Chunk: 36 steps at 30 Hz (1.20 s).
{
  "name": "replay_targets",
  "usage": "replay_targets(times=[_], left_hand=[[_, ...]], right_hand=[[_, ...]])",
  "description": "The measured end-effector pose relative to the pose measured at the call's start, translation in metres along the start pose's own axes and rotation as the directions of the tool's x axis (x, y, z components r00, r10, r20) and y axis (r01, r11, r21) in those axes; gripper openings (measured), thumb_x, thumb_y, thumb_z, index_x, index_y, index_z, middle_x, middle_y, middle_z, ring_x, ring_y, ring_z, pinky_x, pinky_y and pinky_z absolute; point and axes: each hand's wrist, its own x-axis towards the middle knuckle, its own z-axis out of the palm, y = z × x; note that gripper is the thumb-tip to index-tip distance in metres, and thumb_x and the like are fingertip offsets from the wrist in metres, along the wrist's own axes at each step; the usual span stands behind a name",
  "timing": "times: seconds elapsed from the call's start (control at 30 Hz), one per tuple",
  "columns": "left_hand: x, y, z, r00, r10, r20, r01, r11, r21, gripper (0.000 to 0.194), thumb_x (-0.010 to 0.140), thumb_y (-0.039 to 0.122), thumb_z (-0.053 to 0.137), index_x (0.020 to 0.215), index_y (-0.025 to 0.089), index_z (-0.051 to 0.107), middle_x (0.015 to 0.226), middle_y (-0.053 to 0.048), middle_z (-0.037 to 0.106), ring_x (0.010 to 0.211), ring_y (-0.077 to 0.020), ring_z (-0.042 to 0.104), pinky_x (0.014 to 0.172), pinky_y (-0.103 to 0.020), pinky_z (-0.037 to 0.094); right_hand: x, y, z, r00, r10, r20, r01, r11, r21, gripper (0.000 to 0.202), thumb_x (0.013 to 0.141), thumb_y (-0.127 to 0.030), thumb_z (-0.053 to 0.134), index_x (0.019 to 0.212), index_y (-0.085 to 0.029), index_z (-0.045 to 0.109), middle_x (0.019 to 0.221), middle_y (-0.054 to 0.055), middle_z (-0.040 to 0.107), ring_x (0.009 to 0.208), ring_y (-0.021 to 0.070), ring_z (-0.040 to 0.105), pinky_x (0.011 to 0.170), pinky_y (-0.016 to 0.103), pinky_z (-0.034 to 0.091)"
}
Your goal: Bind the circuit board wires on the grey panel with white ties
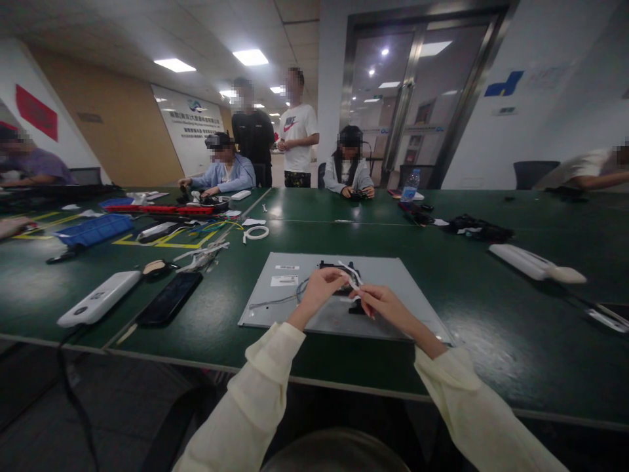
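A flat grey panel with two white labels lies on the green table. Over its middle, my left hand pinches a thin white strip from the left. My right hand has its fingers closed on the same strip from the right, close to my left fingertips. Behind and under the fingers is a black part on the panel, mostly hidden by my hands. Thin grey wires run from near my left hand to the panel's left side.
Left on the green table lie a black phone, a white power bank, a blue tray and a white coil. A white device and a bottle are right. People sit and stand across the table.
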Motion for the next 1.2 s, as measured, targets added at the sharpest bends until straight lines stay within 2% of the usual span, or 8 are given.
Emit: replay_targets(times=[0.17,0.3,0.5,0.67,0.83,0.97,1.1,1.2], left_hand=[[0.001,-0.002,0.0,0.989,0.066,-0.134,-0.06,0.997,0.05,0.02,0.07,0.032,0.065,0.074,0.013,0.068,0.074,-0.006,0.068,0.068,-0.0152,0.062,0.066,-0.025,0.049],[-0.001,0.0,0.002,0.976,0.119,-0.182,-0.103,0.99,0.095,0.019,0.072,0.032,0.062,0.072,0.014,0.068,0.073,-0.005,0.068,0.067,-0.0143,0.061,0.064,-0.024,0.047],[0.001,-0.002,0.002,0.946,0.158,-0.283,-0.121,0.982,0.144,0.019,0.073,0.032,0.061,0.074,0.015,0.067,0.072,-0.004,0.068,0.067,-0.0147,0.062,0.063,-0.024,0.047],[0.006,0.006,-0.017,0.924,0.177,-0.339,-0.122,0.977,0.176,0.016,0.073,0.03,0.06,0.071,0.015,0.066,0.067,-0.003,0.066,0.065,-0.0144,0.062,0.064,-0.024,0.048],[0.012,0.021,-0.049,0.933,0.16,-0.323,-0.089,0.971,0.222,0.016,0.071,0.029,0.06,0.071,0.014,0.065,0.065,-0.002,0.065,0.062,-0.0135,0.062,0.059,-0.022,0.047],[0.017,0.012,-0.075,0.942,0.068,-0.327,-0.022,0.99,0.142,0.02,0.069,0.034,0.062,0.071,0.014,0.063,0.063,-0.003,0.064,0.061,-0.0136,0.061,0.054,-0.021,0.045],[0.017,-0.011,-0.096,0.923,-0.09,-0.374,0.076,0.996,-0.051,0.025,0.066,0.037,0.064,0.072,0.015,0.057,0.061,-0.001,0.062,0.06,-0.013,0.061,0.053,-0.02,0.043],[0.014,-0.021,-0.105,0.925,-0.199,-0.324,0.17,0.979,-0.116,0.025,0.063,0.035,0.067,0.072,0.015,0.053,0.061,0.0,0.061,0.056,-0.0121,0.06,0.052,-0.02,0.043]], right_hand=[[0.001,0.0,0.001,1.0,0.027,0.004,-0.028,0.993,0.116,0.044,0.082,-0.048,0.048,0.104,-0.011,0.058,0.059,0.0,0.058,0.045,0.0081,0.049,0.045,0.02,0.035],[0.003,0.0,0.002,1.0,0.015,0.003,-0.015,0.984,0.175,0.047,0.083,-0.049,0.049,0.112,-0.012,0.051,0.066,0.002,0.062,0.042,0.0067,0.05,0.043,0.019,0.033],[0.007,0.002,0.006,1.0,-0.012,-0.017,0.015,0.983,0.185,0.036,0.084,-0.052,0.046,0.093,-0.017,0.043,0.064,0.0,0.063,0.041,0.0071,0.051,0.04,0.018,0.031],[0.01,-0.009,0.009,0.997,-0.021,-0.072,0.034,0.982,0.185,0.035,0.084,-0.052,0.046,0.09,-0.017,0.044,0.075,0.004,0.066,0.049,0.008,0.056,0.044,0.019,0.037],[0.028,-0.036,0.018,0.99,-0.11,-0.092,0.115,0.992,0.05,0.028,0.084,-0.044,0.048,0.084,-0.016,0.051,0.071,0.002,0.064,0.057,0.0101,0.058,0.052,0.021,0.044],[0.05,-0.05,0.026,0.976,-0.185,-0.117,0.165,0.973,-0.16,0.023,0.086,-0.035,0.046,0.078,-0.016,0.056,0.069,0.001,0.065,0.061,0.0116,0.06,0.059,0.023,0.046],[0.065,-0.04,0.031,0.954,-0.255,-0.158,0.197,0.93,-0.311,0.023,0.088,-0.029,0.043,0.076,-0.017,0.059,0.069,0.001,0.065,0.063,0.0123,0.06,0.062,0.023,0.045],[0.065,-0.026,0.035,0.922,-0.334,-0.196,0.207,0.853,-0.479,0.023,0.089,-0.027,0.042,0.08,-0.018,0.061,0.073,0.002,0.065,0.066,0.0135,0.059,0.064,0.025,0.044]])
